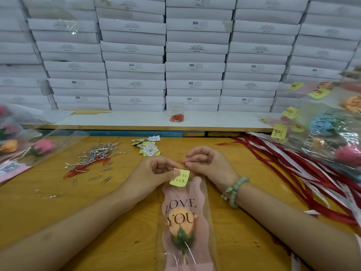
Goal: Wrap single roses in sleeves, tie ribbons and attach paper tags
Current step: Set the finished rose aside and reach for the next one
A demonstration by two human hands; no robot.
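Rose (181, 222): peach, in pink sleeve (173, 196), near centre.
Left hand (154, 171): pinches yellow tag (180, 179).
Right hand (207, 163): curled, pinching tag's far edge.

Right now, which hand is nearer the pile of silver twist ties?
Left. The left hand, pinching the yellow tag, lies to the right of the silver twist ties; the right hand is farther right, beyond the left hand.

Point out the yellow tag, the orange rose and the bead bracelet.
yellow tag (180, 178), head view, middle of the handwritten paper.
orange rose (181, 222), head view, centre of the bloom.
bead bracelet (235, 189), head view, a large green bead.
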